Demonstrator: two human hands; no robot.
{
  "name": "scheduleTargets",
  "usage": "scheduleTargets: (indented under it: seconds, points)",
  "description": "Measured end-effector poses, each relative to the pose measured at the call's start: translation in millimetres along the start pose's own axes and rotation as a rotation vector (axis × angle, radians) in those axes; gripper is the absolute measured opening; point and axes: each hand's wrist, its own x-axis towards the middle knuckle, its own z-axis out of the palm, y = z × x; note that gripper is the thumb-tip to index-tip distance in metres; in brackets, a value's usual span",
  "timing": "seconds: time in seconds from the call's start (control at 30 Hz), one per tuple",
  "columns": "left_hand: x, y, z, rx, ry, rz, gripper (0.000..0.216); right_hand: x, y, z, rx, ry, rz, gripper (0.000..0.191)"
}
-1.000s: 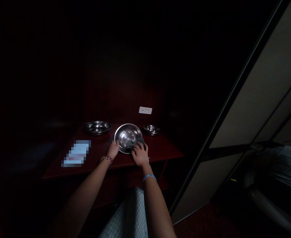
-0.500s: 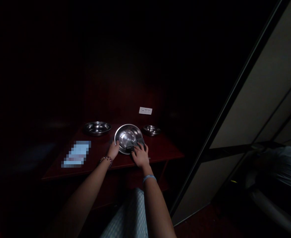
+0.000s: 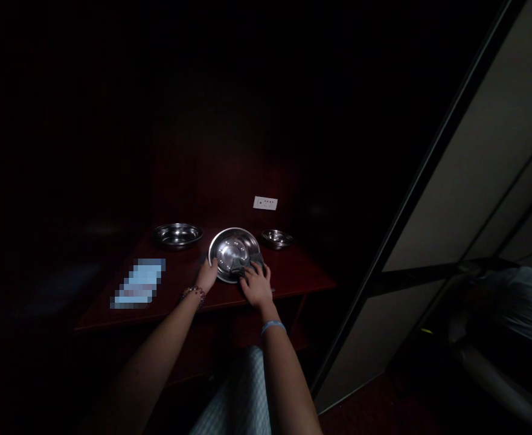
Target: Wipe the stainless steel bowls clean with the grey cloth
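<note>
A shiny steel basin (image 3: 229, 251) is tilted toward me above the dark red desk (image 3: 293, 275). My left hand (image 3: 207, 276) grips its left rim, thumb on the near side. A dark grey cloth (image 3: 257, 261) lies against the right part of the basin's inside. My right hand (image 3: 257, 285) presses this cloth to the basin near the right rim, fingers bent over it. Drops or bright spots dot the basin's bottom.
A wide steel bowl (image 3: 177, 236) stands behind on the left, and smaller steel bowls (image 3: 277, 239), seemingly stacked, on the right. A blurred-out light blue object (image 3: 139, 283) lies at the left. A wall socket (image 3: 265, 203) is behind. Another person's sleeve (image 3: 531, 305) shows at far right.
Almost nothing differs. The whole view has shifted very slightly; both hands keep their places on the basin and the cloth.
</note>
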Motion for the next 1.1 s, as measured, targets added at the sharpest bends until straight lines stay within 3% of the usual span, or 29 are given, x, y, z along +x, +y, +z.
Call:
scheduleTargets:
  seconds: [1.1]
  points:
    - [8.7,-12.0,4.2,-0.033,0.005,0.007,0.036,1.7,2.7,3.4,-0.017,0.012,-0.01,0.036]
